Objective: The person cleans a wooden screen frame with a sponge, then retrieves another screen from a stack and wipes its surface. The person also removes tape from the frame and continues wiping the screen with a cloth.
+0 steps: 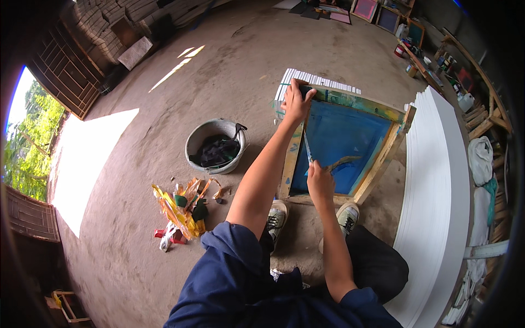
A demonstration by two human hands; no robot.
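A wooden screen-printing frame (378, 164) with blue mesh leans in front of me, its bars stained green and yellow. My left hand (297, 104) grips its far left corner, next to a dark patch. In my right hand (321, 185) is a thin, pale, blade-like tool (308, 146); its handle is hidden by my fingers. The tool points away from me, over the left side of the blue mesh (339, 131). A brownish streak marks the mesh to the right of that hand. Whether the tip touches the mesh or the frame, I cannot tell.
Behind the frame stands a strapped stack of white sheets (281, 90). A taller white stack (437, 218) runs along the right. Left of me are a grey bucket (192, 134) holding dark cloth and a heap of torn yellow wrapping (186, 210). My shoes (278, 216) flank the frame's near edge.
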